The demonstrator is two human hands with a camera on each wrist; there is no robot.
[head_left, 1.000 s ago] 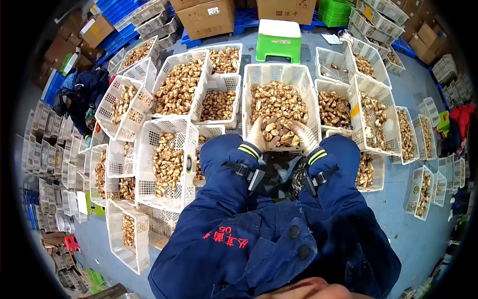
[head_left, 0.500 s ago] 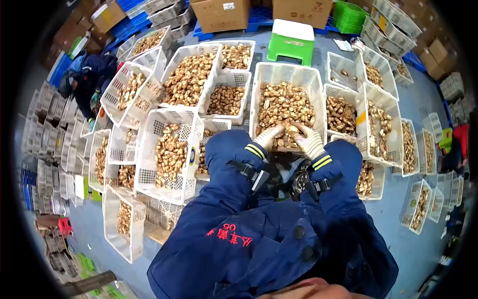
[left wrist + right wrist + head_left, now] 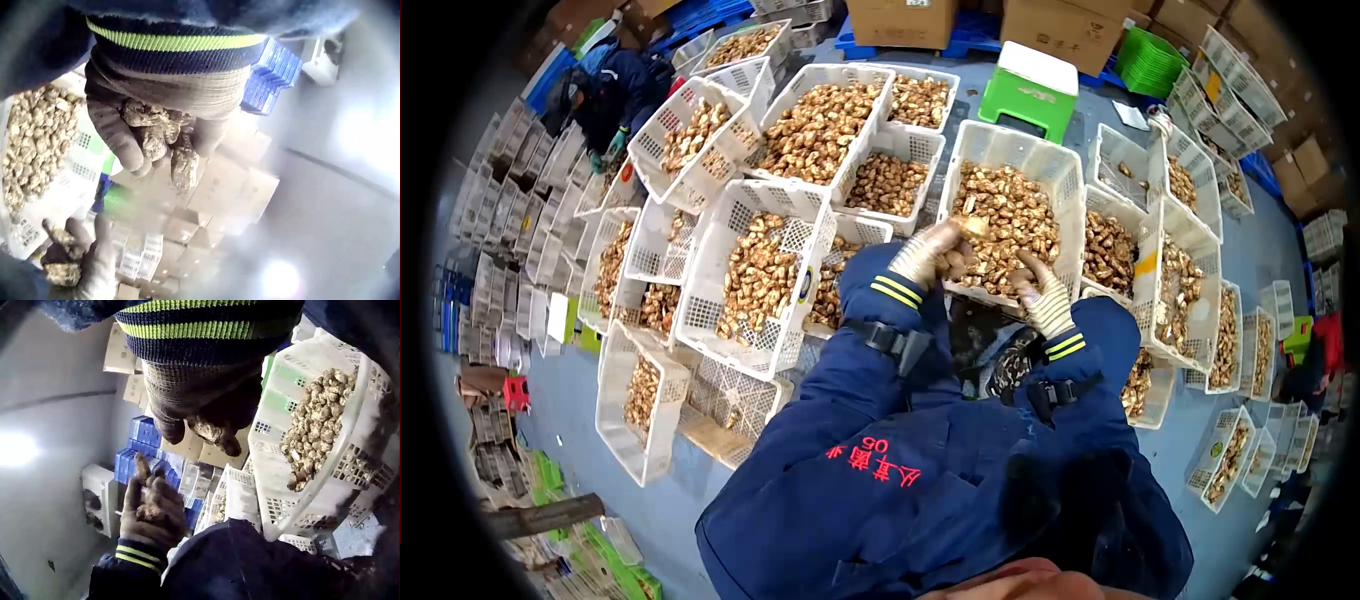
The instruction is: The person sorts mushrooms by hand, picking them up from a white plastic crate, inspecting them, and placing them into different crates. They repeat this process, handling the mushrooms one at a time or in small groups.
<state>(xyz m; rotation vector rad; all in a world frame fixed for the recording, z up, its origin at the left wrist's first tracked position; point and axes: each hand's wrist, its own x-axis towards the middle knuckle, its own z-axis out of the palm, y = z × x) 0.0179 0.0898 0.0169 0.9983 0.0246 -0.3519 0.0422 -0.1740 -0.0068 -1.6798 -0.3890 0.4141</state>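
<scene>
Over the near end of a white perforated crate [image 3: 1068,200], the two gloved hands are held apart. My left hand [image 3: 928,255] curls round several brown, knobbly mushrooms [image 3: 184,165], whose stubby ends stick out past the fingers in the left wrist view. My right hand [image 3: 1045,297] is bent at the crate's near right corner; the right wrist view shows it gripping a mushroom [image 3: 206,430] between fingers and thumb. Below both hands lies a heap of loose mushrooms [image 3: 1012,215] in the crate.
More white crates of mushrooms stand close on the left [image 3: 750,270] and right [image 3: 1178,290]. A green stool with a white top [image 3: 1032,88] is beyond the main crate, cardboard boxes [image 3: 1060,30] behind it. Another person [image 3: 615,85] bends over crates at far left.
The hands were together among mushrooms at the crate's near edge; they have since lifted and drawn apart, each with mushrooms. The head view has turned, shifting the crates rightward and tilting them.
</scene>
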